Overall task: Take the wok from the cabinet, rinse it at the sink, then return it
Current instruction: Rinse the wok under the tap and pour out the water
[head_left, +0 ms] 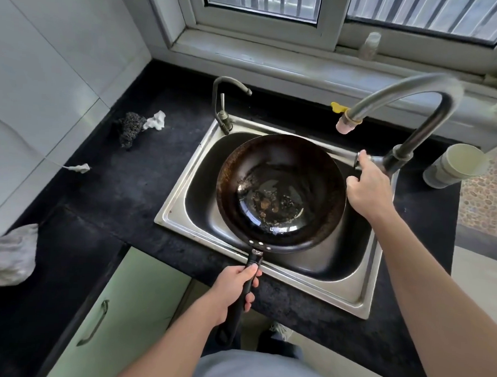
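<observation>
Wok [281, 195] x1 over sink [182, 185] | left grip [234, 290]: handle [254, 258] | right grip [367, 190]: large tap lever [372, 159] | small tap [225, 101] x1

Dark scourer [130, 129], crumpled tissue [155, 120], pale cup [453, 166]

The wok [281, 195] is round, dark and deep, with brown patina up its walls and patchy brownish residue with a wet sheen at the bottom. It sits mouth up over the basin of the stainless steel sink [173, 213]. Its straight black handle [254, 260] points toward the person, gripped by the left hand [235, 290].
</observation>
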